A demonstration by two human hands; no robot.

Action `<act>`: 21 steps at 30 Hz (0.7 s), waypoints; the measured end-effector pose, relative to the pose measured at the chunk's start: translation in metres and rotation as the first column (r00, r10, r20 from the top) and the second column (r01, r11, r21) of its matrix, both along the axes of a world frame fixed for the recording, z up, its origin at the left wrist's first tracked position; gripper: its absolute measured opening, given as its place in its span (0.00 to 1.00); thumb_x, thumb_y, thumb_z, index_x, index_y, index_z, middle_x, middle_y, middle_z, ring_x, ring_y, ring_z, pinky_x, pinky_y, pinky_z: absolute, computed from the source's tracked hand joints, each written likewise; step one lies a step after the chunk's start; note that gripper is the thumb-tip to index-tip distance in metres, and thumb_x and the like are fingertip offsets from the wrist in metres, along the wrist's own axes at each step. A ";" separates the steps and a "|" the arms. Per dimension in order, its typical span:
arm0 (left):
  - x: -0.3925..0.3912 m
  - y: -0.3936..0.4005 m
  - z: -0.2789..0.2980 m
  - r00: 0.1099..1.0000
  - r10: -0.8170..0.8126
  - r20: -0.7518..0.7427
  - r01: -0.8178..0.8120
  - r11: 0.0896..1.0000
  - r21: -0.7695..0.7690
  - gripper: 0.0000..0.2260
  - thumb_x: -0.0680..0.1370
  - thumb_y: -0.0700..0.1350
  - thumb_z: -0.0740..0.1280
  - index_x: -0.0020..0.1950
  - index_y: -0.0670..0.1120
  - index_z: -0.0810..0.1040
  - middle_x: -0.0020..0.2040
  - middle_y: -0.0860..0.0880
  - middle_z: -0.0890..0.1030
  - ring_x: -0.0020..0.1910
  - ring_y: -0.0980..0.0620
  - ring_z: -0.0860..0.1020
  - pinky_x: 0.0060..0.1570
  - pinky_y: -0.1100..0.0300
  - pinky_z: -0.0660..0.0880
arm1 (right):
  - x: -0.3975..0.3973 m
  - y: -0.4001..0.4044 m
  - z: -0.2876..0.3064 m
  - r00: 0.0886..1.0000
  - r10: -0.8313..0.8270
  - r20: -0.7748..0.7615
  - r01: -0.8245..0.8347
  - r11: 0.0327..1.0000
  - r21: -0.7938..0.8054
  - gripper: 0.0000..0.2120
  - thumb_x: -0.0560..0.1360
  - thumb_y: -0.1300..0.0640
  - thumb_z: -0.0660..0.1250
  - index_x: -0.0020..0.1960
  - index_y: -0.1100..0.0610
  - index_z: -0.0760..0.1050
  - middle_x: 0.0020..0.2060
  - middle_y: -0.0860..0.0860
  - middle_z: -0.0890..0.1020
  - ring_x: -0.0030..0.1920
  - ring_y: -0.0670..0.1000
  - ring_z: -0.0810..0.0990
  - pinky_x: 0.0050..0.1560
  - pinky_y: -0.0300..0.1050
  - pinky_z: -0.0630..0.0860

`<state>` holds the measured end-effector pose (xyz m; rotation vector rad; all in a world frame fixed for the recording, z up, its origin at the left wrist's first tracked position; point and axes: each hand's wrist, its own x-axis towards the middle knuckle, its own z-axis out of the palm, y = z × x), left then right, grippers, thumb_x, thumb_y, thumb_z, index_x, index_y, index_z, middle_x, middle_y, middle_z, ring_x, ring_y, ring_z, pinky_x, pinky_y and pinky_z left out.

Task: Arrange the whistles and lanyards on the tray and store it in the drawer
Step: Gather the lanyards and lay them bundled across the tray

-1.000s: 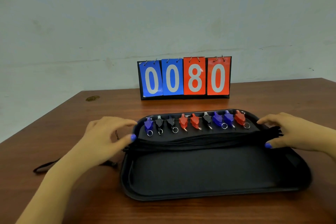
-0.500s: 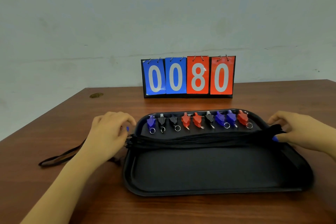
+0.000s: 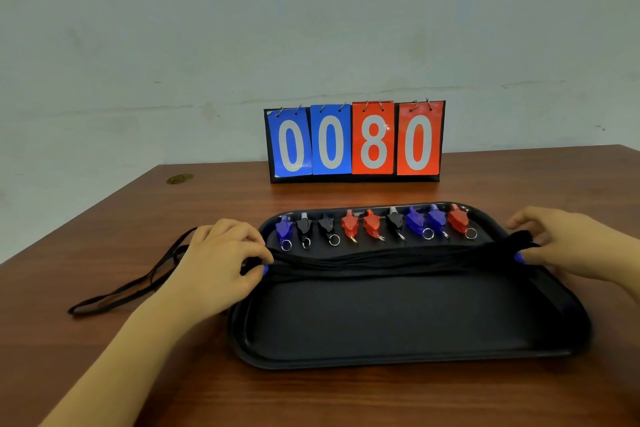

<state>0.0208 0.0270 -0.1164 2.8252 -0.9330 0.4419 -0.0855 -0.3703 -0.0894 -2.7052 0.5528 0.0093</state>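
A black tray (image 3: 408,355) lies on the wooden table in front of me. Along its far edge stands a row of several whistles (image 3: 372,225) in blue, black and red, each with a metal ring. Below the row, a bundle of black lanyards (image 3: 391,262) stretches across the tray from side to side. My left hand (image 3: 218,260) pinches the bundle's left end at the tray's left rim. My right hand (image 3: 568,243) holds the bundle's right end at the right rim.
One loose black lanyard (image 3: 131,284) trails on the table to the left of the tray. A flip scoreboard (image 3: 355,142) reading 0080 stands behind the tray near the wall. A brass disc (image 3: 179,179) sits at the table's far left corner.
Both hands have drawn apart along the lanyard bundle, pulling it straighter across the tray. The loose lanyard on the left shows more.
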 end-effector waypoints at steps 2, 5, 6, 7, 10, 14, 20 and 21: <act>0.000 -0.001 -0.001 1.000 -0.003 -0.019 0.003 1.000 -0.015 0.06 0.75 0.52 0.65 0.51 0.60 0.78 0.51 0.65 0.68 0.62 0.59 0.63 0.54 0.63 0.52 | 0.000 0.000 0.000 1.000 0.008 0.001 -0.008 1.000 -0.003 0.19 0.69 0.60 0.72 0.53 0.48 0.67 0.47 0.49 0.76 0.47 0.52 0.75 0.46 0.41 0.69; 0.000 -0.002 -0.001 0.999 -0.013 -0.038 0.012 0.999 -0.030 0.03 0.74 0.53 0.66 0.44 0.62 0.74 0.49 0.65 0.69 0.60 0.60 0.62 0.53 0.62 0.53 | 0.000 0.000 0.001 1.000 0.009 0.016 -0.009 1.000 -0.010 0.19 0.69 0.60 0.72 0.53 0.48 0.67 0.47 0.49 0.76 0.45 0.51 0.76 0.44 0.41 0.69; 0.001 -0.002 -0.001 0.999 -0.024 -0.037 0.022 0.999 -0.044 0.06 0.73 0.52 0.67 0.41 0.63 0.71 0.48 0.67 0.68 0.58 0.61 0.62 0.53 0.62 0.54 | -0.001 -0.001 0.001 1.000 0.007 0.024 -0.007 1.000 -0.006 0.19 0.69 0.61 0.72 0.53 0.48 0.67 0.47 0.50 0.76 0.43 0.50 0.76 0.41 0.40 0.70; 0.000 -0.002 0.000 0.999 -0.030 -0.031 0.028 0.998 -0.060 0.08 0.73 0.52 0.67 0.39 0.63 0.70 0.47 0.68 0.68 0.57 0.62 0.62 0.52 0.62 0.54 | -0.002 -0.002 0.000 0.999 0.003 0.032 -0.003 1.000 0.002 0.18 0.69 0.61 0.72 0.53 0.47 0.68 0.48 0.50 0.76 0.41 0.48 0.76 0.37 0.38 0.69; 0.000 0.000 0.005 1.000 -0.013 0.010 0.014 0.993 -0.119 0.09 0.73 0.51 0.68 0.38 0.63 0.70 0.46 0.69 0.68 0.54 0.62 0.63 0.52 0.60 0.57 | -0.002 -0.006 0.001 0.998 -0.002 0.061 0.002 1.000 -0.006 0.18 0.69 0.60 0.72 0.53 0.47 0.68 0.48 0.52 0.75 0.35 0.41 0.72 0.34 0.36 0.68; 0.002 0.008 0.012 0.998 0.047 0.046 -0.040 0.988 -0.151 0.11 0.72 0.51 0.67 0.35 0.64 0.68 0.46 0.64 0.72 0.52 0.59 0.66 0.57 0.52 0.63 | -0.002 -0.009 0.002 0.997 -0.025 0.080 0.027 0.999 -0.035 0.14 0.70 0.60 0.72 0.50 0.49 0.71 0.46 0.53 0.78 0.32 0.45 0.75 0.35 0.41 0.71; 0.000 0.010 0.014 0.996 0.093 0.006 -0.092 0.991 -0.101 0.14 0.72 0.47 0.66 0.37 0.65 0.65 0.44 0.64 0.72 0.50 0.58 0.67 0.61 0.52 0.61 | 0.000 -0.007 0.001 0.996 -0.039 0.075 0.045 0.995 -0.087 0.09 0.70 0.58 0.71 0.46 0.48 0.74 0.47 0.54 0.80 0.42 0.53 0.77 0.44 0.47 0.75; -0.001 0.008 0.014 0.995 0.100 0.020 -0.097 0.987 -0.126 0.14 0.71 0.45 0.65 0.39 0.64 0.65 0.44 0.63 0.72 0.49 0.57 0.68 0.62 0.53 0.59 | -0.001 -0.007 0.001 0.997 -0.030 0.072 0.038 0.994 -0.106 0.10 0.70 0.58 0.71 0.47 0.47 0.73 0.49 0.54 0.80 0.44 0.52 0.76 0.46 0.46 0.73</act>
